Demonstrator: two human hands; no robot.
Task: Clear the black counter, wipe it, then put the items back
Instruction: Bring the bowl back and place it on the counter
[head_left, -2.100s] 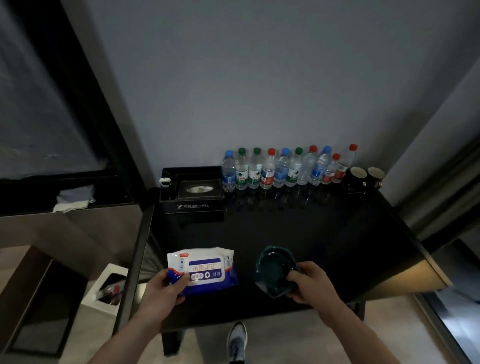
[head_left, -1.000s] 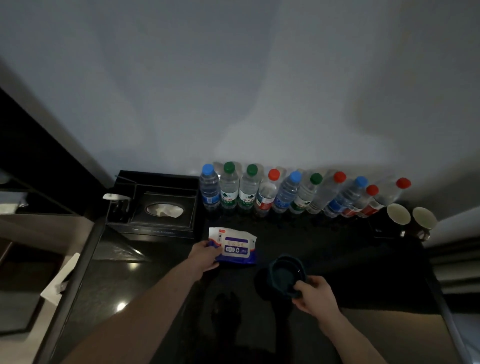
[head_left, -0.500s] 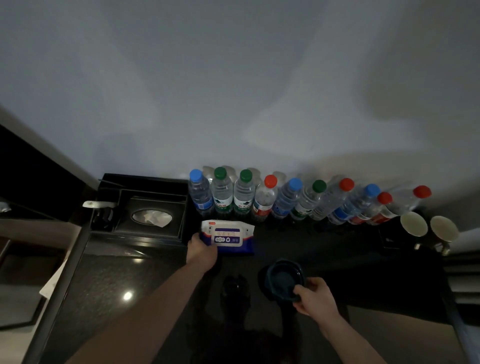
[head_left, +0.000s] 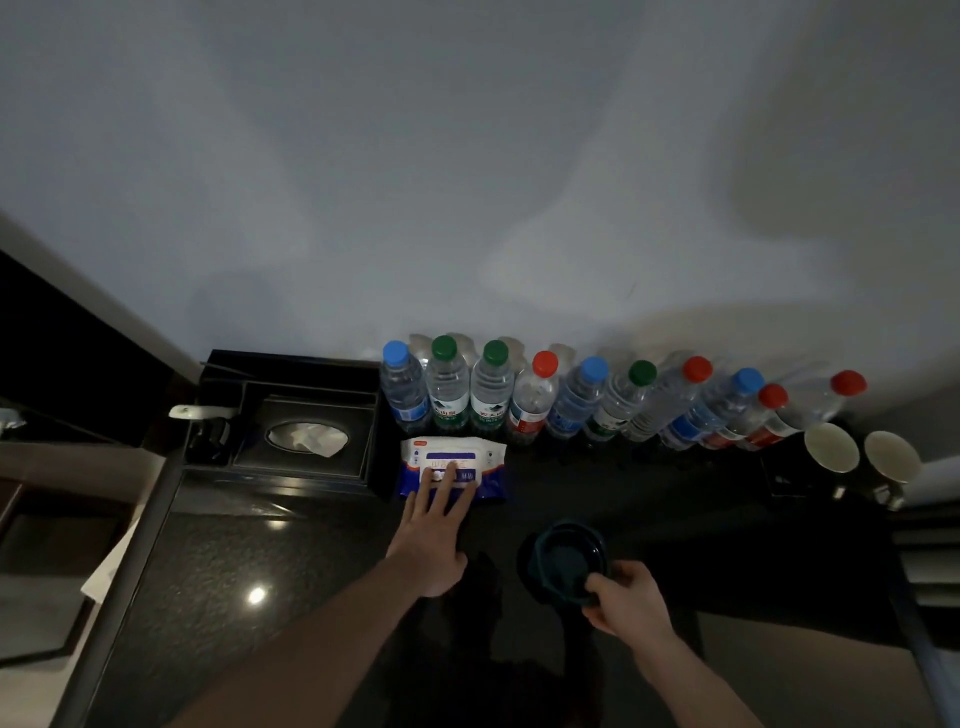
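Ten bottles (head_left: 545, 400) line the grey wall on a glossy black table (head_left: 218, 582). Left hand (head_left: 434, 525), fingers straight, presses the wipes pack (head_left: 452, 465), lying crosswise before them. Right hand (head_left: 626, 605) grips a dark bowl (head_left: 563, 561).

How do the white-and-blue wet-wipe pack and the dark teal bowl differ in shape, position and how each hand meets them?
The wet-wipe pack is flat and rectangular; the dark teal bowl is round and hollow. The pack lies just before the bottles, the bowl nearer the person. The left hand lays straight fingers on the pack; the right hand pinches the bowl's rim. Both are over the black counter.
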